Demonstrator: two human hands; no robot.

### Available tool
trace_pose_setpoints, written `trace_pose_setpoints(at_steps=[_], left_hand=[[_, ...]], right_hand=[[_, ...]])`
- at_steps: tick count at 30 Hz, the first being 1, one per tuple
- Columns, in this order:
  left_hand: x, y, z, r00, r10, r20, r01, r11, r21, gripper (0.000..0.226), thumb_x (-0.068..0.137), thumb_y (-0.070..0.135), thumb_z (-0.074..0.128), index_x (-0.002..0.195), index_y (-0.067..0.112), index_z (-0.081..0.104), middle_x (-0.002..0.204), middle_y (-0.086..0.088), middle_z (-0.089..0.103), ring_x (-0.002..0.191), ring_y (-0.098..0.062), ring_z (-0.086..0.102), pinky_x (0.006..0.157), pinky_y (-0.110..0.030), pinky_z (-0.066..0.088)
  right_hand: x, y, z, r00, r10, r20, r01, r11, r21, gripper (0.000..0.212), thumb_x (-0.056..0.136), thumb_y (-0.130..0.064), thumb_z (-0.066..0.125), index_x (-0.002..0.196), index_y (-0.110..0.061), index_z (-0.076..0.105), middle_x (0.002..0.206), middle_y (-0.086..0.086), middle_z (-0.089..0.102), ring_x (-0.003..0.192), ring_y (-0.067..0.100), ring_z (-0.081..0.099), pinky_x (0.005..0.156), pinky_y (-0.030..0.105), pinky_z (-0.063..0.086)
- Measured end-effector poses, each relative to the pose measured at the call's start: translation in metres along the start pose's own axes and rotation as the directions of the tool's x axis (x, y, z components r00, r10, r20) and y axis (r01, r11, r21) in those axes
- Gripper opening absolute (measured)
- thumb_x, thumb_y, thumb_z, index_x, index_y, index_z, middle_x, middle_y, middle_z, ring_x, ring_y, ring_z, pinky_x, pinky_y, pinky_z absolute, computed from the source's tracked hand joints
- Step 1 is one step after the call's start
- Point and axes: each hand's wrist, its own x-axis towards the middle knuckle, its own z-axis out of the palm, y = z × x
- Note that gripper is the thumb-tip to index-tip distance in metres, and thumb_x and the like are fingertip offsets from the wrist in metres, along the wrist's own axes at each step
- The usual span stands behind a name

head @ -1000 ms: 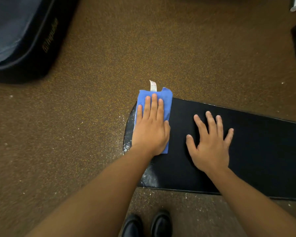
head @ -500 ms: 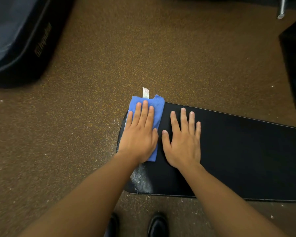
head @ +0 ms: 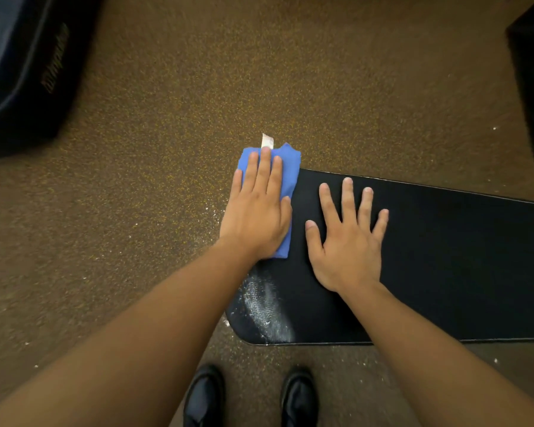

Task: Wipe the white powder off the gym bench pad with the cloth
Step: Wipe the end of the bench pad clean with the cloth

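With most of the bench pad (head: 444, 257) dark, white powder (head: 264, 306) remains at its near-left corner, while the left hand (head: 256, 217) presses the cloth (head: 285, 167) flat-fingered and the right hand (head: 347, 241) rests spread, holding nothing.

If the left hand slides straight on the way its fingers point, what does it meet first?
The left hand, flat on the blue cloth, points past the far edge of the bench pad. It would probably leave the pad and meet only open space above the speckled floor.
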Motion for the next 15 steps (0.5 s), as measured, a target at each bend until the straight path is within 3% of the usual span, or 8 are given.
trace_pose_setpoints(at_steps=[3, 6, 12, 15], left_hand=[[-0.060, 0.009, 0.009, 0.999, 0.017, -0.036, -0.017, 1.000, 0.005, 0.067, 0.096, 0.035, 0.025, 0.153, 0.002, 0.021, 0.161, -0.018, 0.014, 0.150, -0.034, 0.010, 0.119, -0.054, 0.015], [-0.094, 0.018, 0.018, 0.999, 0.024, -0.027, -0.024, 0.999, 0.029, 0.066, 0.096, 0.034, 0.029, 0.153, 0.003, 0.021, 0.162, -0.017, 0.014, 0.150, -0.032, 0.009, 0.120, -0.052, 0.012], [-0.010, 0.012, 0.004, 0.999, 0.041, 0.019, -0.041, 0.999, 0.021, 0.068, 0.096, 0.038, 0.017, 0.155, 0.006, 0.007, 0.163, -0.014, 0.004, 0.151, -0.030, 0.000, 0.121, -0.050, 0.006], [0.018, 0.003, -0.001, 0.999, 0.038, 0.023, -0.038, 0.999, 0.015, 0.066, 0.099, 0.035, 0.022, 0.155, 0.006, 0.002, 0.164, -0.012, -0.002, 0.151, -0.028, -0.006, 0.121, -0.047, 0.004]], right_hand=[[0.000, 0.000, -0.001, 1.000, 0.002, 0.001, -0.002, 1.000, 0.001, 0.066, 0.095, -0.054, 0.022, 0.156, -0.030, 0.013, 0.165, 0.008, 0.007, 0.150, 0.038, 0.002, 0.115, 0.065, 0.008], [0.000, -0.002, -0.001, 1.000, 0.010, 0.003, -0.010, 1.000, -0.013, 0.066, 0.095, -0.053, 0.020, 0.156, -0.029, 0.012, 0.165, 0.009, 0.007, 0.150, 0.038, 0.002, 0.115, 0.066, 0.010], [-0.001, -0.001, -0.003, 1.000, 0.000, 0.006, 0.000, 1.000, -0.001, 0.065, 0.096, -0.053, 0.021, 0.156, -0.028, 0.015, 0.164, 0.010, 0.008, 0.150, 0.038, 0.002, 0.115, 0.065, 0.008], [0.000, -0.001, -0.002, 1.000, -0.003, -0.007, 0.003, 1.000, 0.000, 0.065, 0.096, -0.053, 0.023, 0.156, -0.028, 0.017, 0.164, 0.009, 0.009, 0.149, 0.039, 0.003, 0.115, 0.066, 0.009]])
